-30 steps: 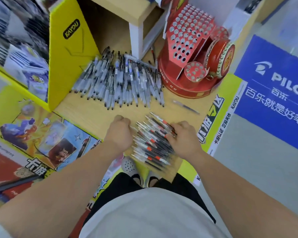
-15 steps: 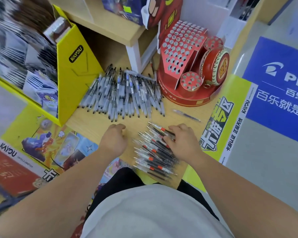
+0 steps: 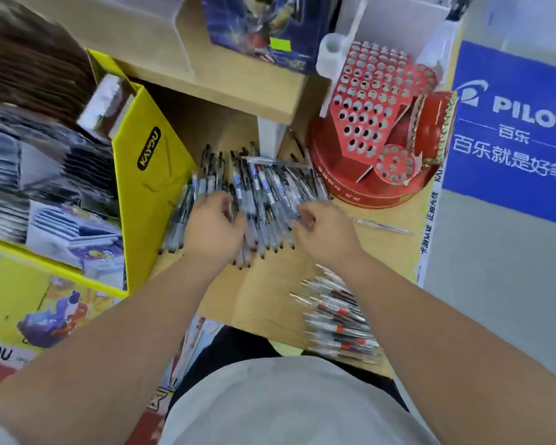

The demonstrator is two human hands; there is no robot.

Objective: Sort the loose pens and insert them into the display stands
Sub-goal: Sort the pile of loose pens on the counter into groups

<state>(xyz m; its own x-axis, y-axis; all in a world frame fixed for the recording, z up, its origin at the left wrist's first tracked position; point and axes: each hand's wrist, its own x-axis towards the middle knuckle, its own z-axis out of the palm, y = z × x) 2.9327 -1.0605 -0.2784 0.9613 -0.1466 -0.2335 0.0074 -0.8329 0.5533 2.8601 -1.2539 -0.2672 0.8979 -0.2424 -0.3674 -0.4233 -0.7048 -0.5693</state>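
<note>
Our left hand (image 3: 212, 226) lay on the big heap of clear-barrelled pens with dark and blue trim (image 3: 264, 194), fingers bent down among the barrels. Our right hand (image 3: 326, 232) was curled at the heap's edge nearest the red cardboard display stand with rows of round holes (image 3: 366, 123). Motion blur hid the fingertips, so we could not tell whether either hand actually pinched a pen or only raked across them.

The heap lay on the pale wooden counter (image 3: 270, 284), just left of the stand's round base and touching it at the rim. A single clear loose pen (image 3: 382, 226) lay apart, in front of the stand. The smaller pile of clear pens with red bands (image 3: 337, 319) was well in front of the stand, at the counter's near edge. Every hole of the stand that we could see looked unfilled. A yellow cardboard box (image 3: 148, 187) stood on the far side of the heap from the stand.

We judged the step to be sorting the heap by colour. To do it well, we would have drawn off only a few pens at once, kept their tips pointing one way, checked the trim colour before setting them aside, and kept them away from the red-banded pile so the sorts did not mix.
</note>
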